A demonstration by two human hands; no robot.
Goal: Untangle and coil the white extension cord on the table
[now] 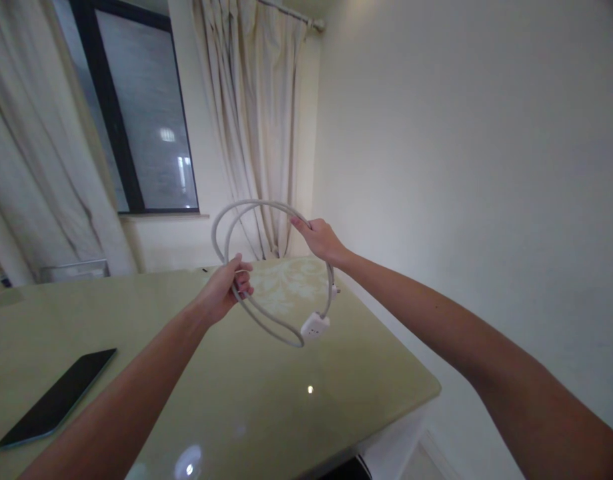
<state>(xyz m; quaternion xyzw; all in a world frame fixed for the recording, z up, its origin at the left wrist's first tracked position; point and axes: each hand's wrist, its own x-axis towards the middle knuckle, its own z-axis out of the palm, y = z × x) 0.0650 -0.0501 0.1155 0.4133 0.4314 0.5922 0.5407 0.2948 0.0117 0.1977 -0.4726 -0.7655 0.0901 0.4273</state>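
Holding a coiled white cable (246,220) above the table (336,373), we grip it in both fists: left hand (225,288), right hand (320,238).

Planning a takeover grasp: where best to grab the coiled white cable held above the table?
Grip the coiled white cable at its free top-left arc, coming from the window side. The left hand holds the lower-left strands, the right hand the upper right, and the small white plastic socket block weighs the bottom. At that arc both strands run close; one grip should catch both.
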